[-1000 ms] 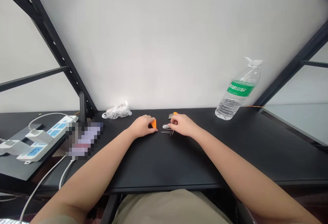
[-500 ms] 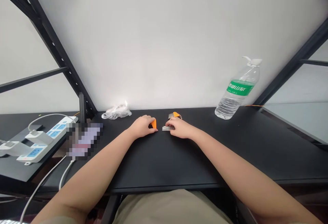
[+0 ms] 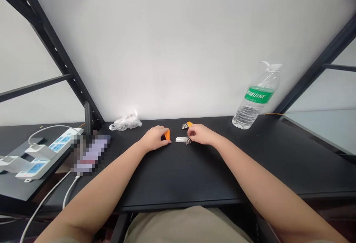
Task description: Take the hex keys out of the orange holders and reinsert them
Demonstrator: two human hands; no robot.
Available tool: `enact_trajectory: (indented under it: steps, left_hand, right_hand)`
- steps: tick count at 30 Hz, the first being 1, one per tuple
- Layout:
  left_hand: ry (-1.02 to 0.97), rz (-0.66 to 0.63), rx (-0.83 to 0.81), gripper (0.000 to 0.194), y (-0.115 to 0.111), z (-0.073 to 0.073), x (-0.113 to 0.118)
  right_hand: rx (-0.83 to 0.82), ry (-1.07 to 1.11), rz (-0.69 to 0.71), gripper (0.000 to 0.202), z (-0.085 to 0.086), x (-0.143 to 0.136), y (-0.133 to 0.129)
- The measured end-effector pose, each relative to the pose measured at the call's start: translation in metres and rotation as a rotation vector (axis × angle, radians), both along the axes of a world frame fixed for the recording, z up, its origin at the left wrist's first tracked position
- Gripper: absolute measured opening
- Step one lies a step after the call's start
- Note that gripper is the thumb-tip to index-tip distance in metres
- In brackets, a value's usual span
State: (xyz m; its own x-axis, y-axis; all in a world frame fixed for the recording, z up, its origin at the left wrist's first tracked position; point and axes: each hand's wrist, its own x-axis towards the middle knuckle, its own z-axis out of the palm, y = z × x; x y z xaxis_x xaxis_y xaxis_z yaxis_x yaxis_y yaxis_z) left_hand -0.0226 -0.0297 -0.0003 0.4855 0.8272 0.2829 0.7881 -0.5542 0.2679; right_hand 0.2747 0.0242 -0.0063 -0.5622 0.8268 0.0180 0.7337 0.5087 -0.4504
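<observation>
My left hand (image 3: 154,138) is closed around an orange plastic holder (image 3: 167,135) that stands on the black table. To its right lies a row of loose silver hex keys (image 3: 182,139), with their bent ends toward my right hand (image 3: 202,134). The thumb and fingers of my right hand are pinched together at those bent ends; whether a key is between them is hidden. Just behind, a second orange holder (image 3: 190,124) with dark hex keys (image 3: 185,126) in it lies partly covered by my right hand.
A large water bottle (image 3: 257,94) stands at the back right. A crumpled clear plastic bag (image 3: 125,121) lies at the back left. On the left are a blurred phone (image 3: 93,154) on a white cable and a power strip (image 3: 59,147) with plugs. Black metal frame posts (image 3: 52,46) flank the table.
My right hand has drawn a little to the right, uncovering the bent ends of the loose hex keys. My left hand stays on the orange holder.
</observation>
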Motion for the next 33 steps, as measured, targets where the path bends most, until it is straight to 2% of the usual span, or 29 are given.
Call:
enact_trajectory:
  steps: [8,14,16,19,24,29,33]
  left_hand:
    - [-0.02,-0.016,-0.01,0.029,-0.003,0.003,0.001]
    - [-0.047,-0.012,0.0,0.03,-0.01,0.007,0.008]
    - [-0.068,-0.024,-0.002,0.03,-0.013,0.009,0.01]
    - [-0.108,-0.049,-0.009,0.029,-0.015,0.011,0.012]
    - [-0.17,-0.051,-0.019,0.031,-0.015,0.011,0.012]
    - [-0.15,-0.108,-0.043,0.032,-0.016,0.012,0.013]
    - [-0.15,-0.165,-0.02,0.037,-0.019,0.012,0.019]
  right_hand:
    - [-0.003,-0.015,-0.122,0.009,-0.003,0.001,-0.001]
    - [0.139,0.355,0.01,0.019,0.009,-0.011,-0.01]
    - [0.202,0.412,0.05,0.022,0.012,-0.016,-0.016]
    - [0.281,0.434,0.118,0.025,0.018,-0.022,-0.026]
    - [0.35,0.42,0.15,0.027,0.022,-0.021,-0.031]
    - [0.429,0.297,0.234,0.032,0.021,-0.021,-0.035]
    - [0.39,0.324,0.279,0.031,0.023,-0.032,-0.047]
